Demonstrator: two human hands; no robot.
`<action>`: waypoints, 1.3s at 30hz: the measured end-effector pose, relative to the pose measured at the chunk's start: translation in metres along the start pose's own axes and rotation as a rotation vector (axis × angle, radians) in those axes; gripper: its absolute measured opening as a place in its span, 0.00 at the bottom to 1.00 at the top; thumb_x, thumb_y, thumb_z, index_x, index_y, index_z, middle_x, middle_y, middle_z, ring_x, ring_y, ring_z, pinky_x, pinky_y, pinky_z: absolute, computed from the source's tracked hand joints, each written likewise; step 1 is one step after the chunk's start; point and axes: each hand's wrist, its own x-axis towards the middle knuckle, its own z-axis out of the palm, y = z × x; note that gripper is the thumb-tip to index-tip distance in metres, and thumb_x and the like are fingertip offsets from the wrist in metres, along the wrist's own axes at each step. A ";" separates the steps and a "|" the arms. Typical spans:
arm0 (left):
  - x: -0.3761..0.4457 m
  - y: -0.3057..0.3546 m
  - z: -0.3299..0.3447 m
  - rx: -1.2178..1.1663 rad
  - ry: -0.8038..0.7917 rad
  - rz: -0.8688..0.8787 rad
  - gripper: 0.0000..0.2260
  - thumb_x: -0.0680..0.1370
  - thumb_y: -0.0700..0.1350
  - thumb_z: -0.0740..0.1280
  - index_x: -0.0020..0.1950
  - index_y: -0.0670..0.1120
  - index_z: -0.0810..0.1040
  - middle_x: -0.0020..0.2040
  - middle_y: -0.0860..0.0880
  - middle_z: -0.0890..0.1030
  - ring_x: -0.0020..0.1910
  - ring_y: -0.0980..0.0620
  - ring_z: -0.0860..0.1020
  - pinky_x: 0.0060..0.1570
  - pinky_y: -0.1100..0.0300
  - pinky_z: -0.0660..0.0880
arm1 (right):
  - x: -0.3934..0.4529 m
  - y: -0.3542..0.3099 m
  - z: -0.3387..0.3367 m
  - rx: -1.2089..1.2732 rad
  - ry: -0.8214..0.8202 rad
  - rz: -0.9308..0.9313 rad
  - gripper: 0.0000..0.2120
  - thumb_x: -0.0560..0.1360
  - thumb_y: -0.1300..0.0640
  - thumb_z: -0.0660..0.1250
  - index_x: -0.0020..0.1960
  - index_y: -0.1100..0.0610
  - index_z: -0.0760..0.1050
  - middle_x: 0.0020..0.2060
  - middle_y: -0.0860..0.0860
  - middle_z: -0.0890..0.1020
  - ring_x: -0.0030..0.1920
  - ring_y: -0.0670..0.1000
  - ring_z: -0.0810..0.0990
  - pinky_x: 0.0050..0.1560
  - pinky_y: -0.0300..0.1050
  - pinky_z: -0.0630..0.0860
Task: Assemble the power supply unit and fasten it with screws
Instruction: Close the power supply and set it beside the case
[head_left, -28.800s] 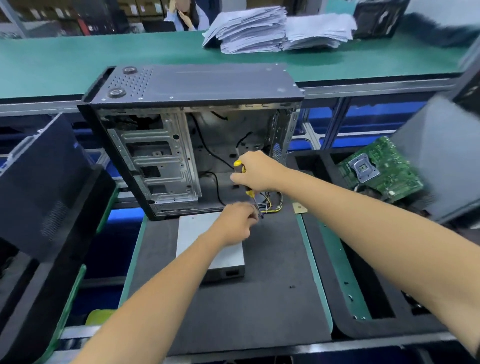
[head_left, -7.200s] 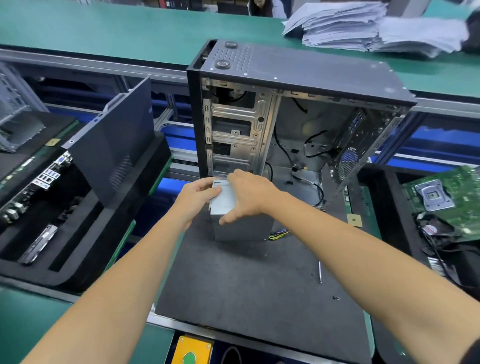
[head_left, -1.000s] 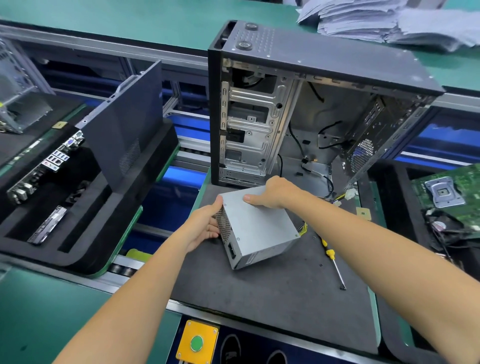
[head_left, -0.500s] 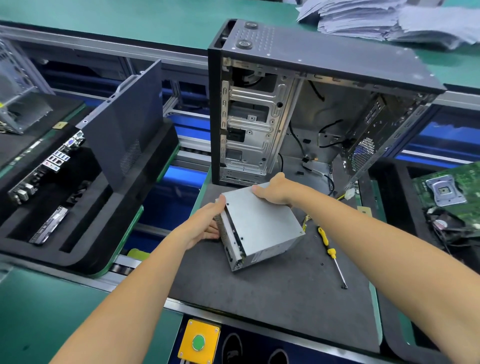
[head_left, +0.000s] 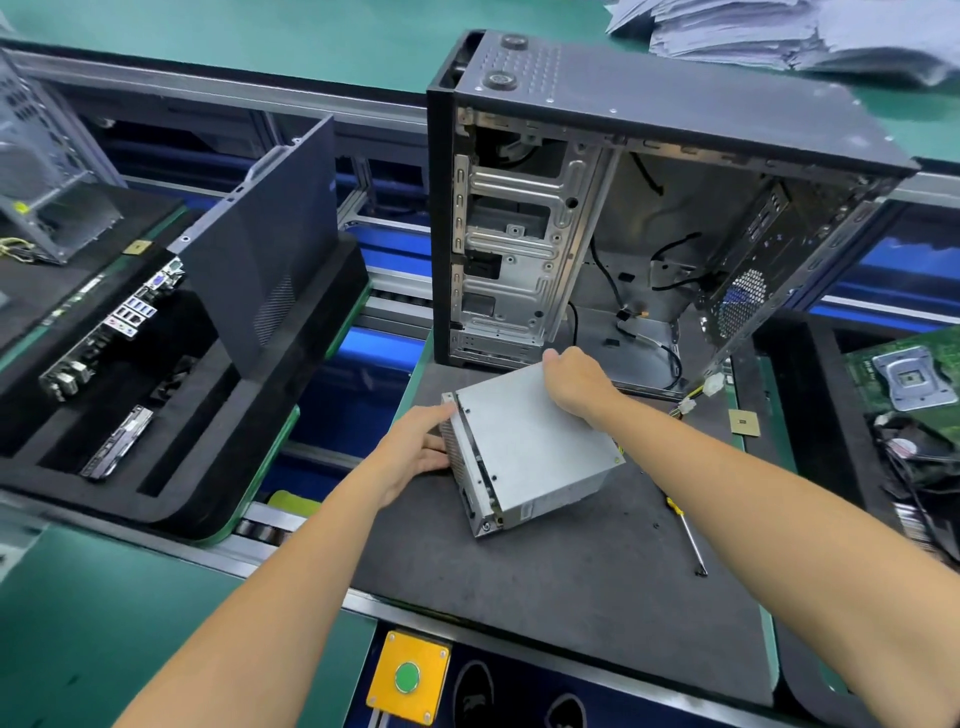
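Nearest, a yellow button box (head_left: 408, 676) sits at the dark worktop (head_left: 545, 582) edge. Mid-worktop, the power supply unit (head_left: 530, 447) is tilted up, left hand (head_left: 415, 452) clamped on its vented end, right hand (head_left: 579, 384) gripping its far edge, likely to orient it. A screwdriver (head_left: 688, 535) waits right. Beyond stands the open computer case (head_left: 649, 208), then a green conveyor (head_left: 260, 36).

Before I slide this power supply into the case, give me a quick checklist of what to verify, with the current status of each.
1. Both hands on the power supply: ok, left hand at its vented end, right hand on the far top edge.
2. Case side open: ok.
3. Loose black cables clear of the bay: not ok.
4. Screwdriver within reach on the mat: ok.
5. Screws ready: cannot tell.
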 end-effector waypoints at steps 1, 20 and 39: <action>0.001 0.000 0.000 0.009 0.005 -0.005 0.18 0.77 0.56 0.66 0.60 0.46 0.76 0.52 0.41 0.82 0.48 0.47 0.81 0.53 0.52 0.79 | 0.000 0.001 0.001 -0.003 0.021 -0.017 0.16 0.83 0.53 0.46 0.54 0.63 0.67 0.50 0.57 0.71 0.43 0.54 0.71 0.38 0.46 0.64; 0.005 0.019 0.005 0.163 0.205 0.128 0.10 0.80 0.49 0.62 0.55 0.48 0.80 0.54 0.48 0.82 0.55 0.50 0.80 0.47 0.58 0.78 | 0.002 -0.003 -0.002 0.227 0.040 0.119 0.16 0.82 0.53 0.47 0.56 0.61 0.69 0.49 0.55 0.72 0.37 0.50 0.69 0.34 0.44 0.63; -0.006 0.028 0.009 0.157 0.057 0.070 0.31 0.69 0.73 0.60 0.64 0.55 0.77 0.58 0.54 0.82 0.60 0.52 0.77 0.65 0.48 0.71 | 0.001 -0.010 0.007 0.077 0.105 0.045 0.19 0.82 0.56 0.46 0.63 0.63 0.70 0.59 0.60 0.75 0.55 0.61 0.75 0.50 0.50 0.73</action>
